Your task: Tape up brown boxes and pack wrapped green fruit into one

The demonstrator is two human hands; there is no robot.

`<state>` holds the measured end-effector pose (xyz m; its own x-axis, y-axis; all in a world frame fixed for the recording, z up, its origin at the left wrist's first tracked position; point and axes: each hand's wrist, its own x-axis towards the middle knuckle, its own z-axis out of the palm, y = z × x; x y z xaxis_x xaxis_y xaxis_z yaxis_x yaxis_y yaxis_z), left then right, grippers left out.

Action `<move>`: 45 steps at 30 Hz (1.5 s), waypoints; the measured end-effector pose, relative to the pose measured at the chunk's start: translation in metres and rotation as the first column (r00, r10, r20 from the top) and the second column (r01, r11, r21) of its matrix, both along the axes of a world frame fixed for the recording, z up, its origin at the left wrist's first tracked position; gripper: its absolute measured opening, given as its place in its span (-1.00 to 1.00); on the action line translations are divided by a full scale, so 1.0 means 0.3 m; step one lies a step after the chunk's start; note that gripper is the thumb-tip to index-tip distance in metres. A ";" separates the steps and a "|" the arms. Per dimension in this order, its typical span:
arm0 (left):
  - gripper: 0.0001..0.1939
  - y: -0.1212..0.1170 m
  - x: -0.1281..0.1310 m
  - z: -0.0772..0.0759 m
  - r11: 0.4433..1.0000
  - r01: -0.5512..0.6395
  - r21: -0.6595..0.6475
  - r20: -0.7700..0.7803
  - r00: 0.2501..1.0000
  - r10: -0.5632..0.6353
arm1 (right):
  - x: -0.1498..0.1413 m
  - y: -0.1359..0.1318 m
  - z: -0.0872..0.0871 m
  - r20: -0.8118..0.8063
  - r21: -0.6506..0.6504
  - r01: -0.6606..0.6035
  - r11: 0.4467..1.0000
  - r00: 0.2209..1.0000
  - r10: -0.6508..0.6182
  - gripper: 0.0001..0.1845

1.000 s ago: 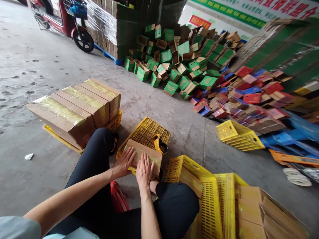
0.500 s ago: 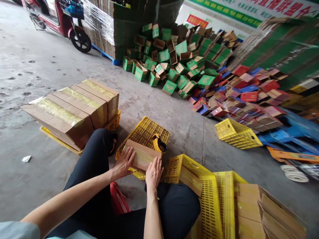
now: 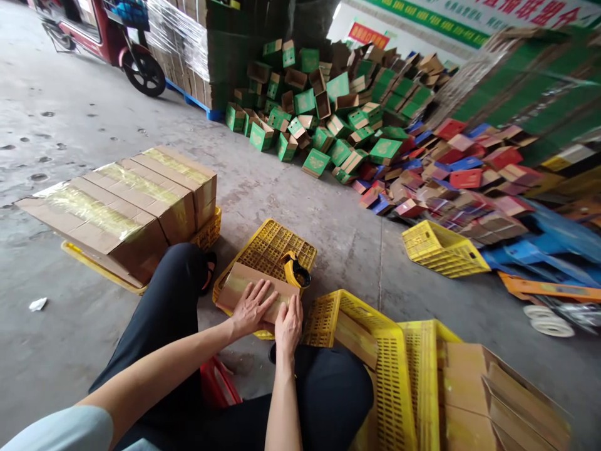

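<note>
Left hand (image 3: pixel 254 308): opened flat, fingers spread on top of the cardboard box (image 3: pixel 238 282), grasping nothing.
Right hand (image 3: pixel 288 326): fingers close together at the box's right end; I cannot tell if it grips.
Box place: near side of yellow crate (image 3: pixel 272 240), beside tape dispenser (image 3: pixel 292 272).

The left hand (image 3: pixel 252 309) moved from the left end of the box (image 3: pixel 236 284) to nearer its middle, close beside the right hand (image 3: pixel 288 324). The right hand shifted from the top to the right end, fingers no longer spread flat.
</note>
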<state>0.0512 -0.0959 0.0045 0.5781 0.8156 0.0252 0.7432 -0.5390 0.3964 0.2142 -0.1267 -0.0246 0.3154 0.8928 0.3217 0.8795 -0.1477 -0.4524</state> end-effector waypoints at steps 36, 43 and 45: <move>0.12 -0.022 -0.268 -0.128 0.918 -0.377 -0.122 0.248 0.884 0.396 | -0.116 -0.049 0.048 0.168 -0.098 0.031 0.995 0.986 -0.014 -0.28; 0.01 0.006 -0.263 -0.096 0.893 -0.384 -0.237 0.239 0.868 0.436 | -0.207 0.003 0.037 0.164 -0.162 -0.082 0.983 0.981 0.109 -0.29; -0.07 0.017 -0.262 -0.083 0.867 -0.398 -0.298 0.256 0.842 0.475 | -0.241 0.015 0.044 0.142 -0.171 -0.106 0.980 0.981 0.131 -0.30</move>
